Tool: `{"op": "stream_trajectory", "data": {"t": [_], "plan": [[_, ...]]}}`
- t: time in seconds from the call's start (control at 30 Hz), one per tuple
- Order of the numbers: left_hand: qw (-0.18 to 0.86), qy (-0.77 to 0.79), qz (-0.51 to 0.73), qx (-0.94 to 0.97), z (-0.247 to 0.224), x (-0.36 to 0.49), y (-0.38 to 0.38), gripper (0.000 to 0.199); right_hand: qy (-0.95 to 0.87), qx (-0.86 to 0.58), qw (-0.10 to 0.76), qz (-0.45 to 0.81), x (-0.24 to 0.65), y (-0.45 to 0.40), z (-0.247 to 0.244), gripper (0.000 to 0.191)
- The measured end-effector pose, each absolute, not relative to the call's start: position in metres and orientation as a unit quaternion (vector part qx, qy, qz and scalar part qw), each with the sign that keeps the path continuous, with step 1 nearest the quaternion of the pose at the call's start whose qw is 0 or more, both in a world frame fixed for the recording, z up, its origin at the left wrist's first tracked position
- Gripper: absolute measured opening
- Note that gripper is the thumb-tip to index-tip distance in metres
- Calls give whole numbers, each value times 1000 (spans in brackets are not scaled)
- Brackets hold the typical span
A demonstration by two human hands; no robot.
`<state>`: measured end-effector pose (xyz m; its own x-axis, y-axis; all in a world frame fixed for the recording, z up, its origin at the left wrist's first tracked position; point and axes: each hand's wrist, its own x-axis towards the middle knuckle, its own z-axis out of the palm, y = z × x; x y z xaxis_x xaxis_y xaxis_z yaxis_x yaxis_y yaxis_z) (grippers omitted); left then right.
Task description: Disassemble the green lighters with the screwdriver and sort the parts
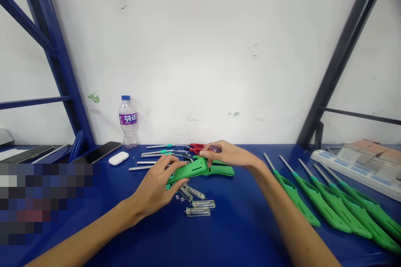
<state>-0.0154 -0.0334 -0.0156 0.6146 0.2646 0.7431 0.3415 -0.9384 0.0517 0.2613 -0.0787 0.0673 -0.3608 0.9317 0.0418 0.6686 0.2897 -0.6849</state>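
Currently, the green casing (pixel 191 169) sits at centre of my workspace, slanted, its slotted face up, its right end toward 2 o'clock. Risk, my judgement: it could twist or slip, since I support mainly the left end, and a push at the far end would act as a lever. A drop might scatter the clear tubes (pixel 203 204) and small metal bits (pixel 179 197), which lie close by at 5 to 7 o'clock.

Fingers: my left hand (pixel 160 177) is closed round the casing, thumb below, fingers above. My right hand (pixel 221 153) pinches near the far end, fingers nearly together, with a dark object (pixel 215 149) in them; fingertip contact with the casing not certain.

Outward from casing: green pieces (pixel 222 170) at 3 o'clock; red-handled scissors (pixel 196 147) at 1; metal rods (pixel 140 168) at 9 to 10; bottle (pixel 128 129) farther at 10; green lighters (pixel 296 200) well apart at 4, along the tabletop (pixel 244 225).
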Motion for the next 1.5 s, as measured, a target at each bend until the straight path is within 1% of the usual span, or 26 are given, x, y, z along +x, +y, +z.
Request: {"op": "stream_trajectory", "data": {"t": [0.07,0.17,0.23,0.37,0.5,0.77,0.9,1.03,1.17,1.33,1.5], "plan": [[44,-173,-391,-903,-17,-15,-33,30,-782,-484,202,337,259,-79,67,54],[42,-175,-374,-910,-19,-14,-32,30,-793,-441,183,378,253,-76,61,53],[43,-179,-369,-911,-19,-14,-31,32,-794,-430,192,385,251,-74,57,53],[41,-189,-367,-910,-20,-13,-31,41,-787,-429,213,388,253,-73,55,54],[36,-193,-368,-909,-22,-14,-29,41,-785,-434,219,384,255,-74,56,54],[40,-204,-379,-902,-22,-15,-26,40,-793,-462,211,337,252,-75,55,54],[46,-202,-386,-899,-24,-15,-24,38,-802,-484,209,281,249,-74,55,53],[45,-209,-386,-897,-23,-15,-23,38,-817,-482,212,236,246,-74,54,63],[37,-219,-386,-895,-22,-16,-22,39,-823,-479,207,226,246,-74,53,61],[31,-224,-392,-891,-23,-16,-23,46,-824,-483,195,226,249,-74,54,61],[29,-219,-394,-892,-24,-17,-22,40,-823,-496,182,210,248,-73,54,61]]}}
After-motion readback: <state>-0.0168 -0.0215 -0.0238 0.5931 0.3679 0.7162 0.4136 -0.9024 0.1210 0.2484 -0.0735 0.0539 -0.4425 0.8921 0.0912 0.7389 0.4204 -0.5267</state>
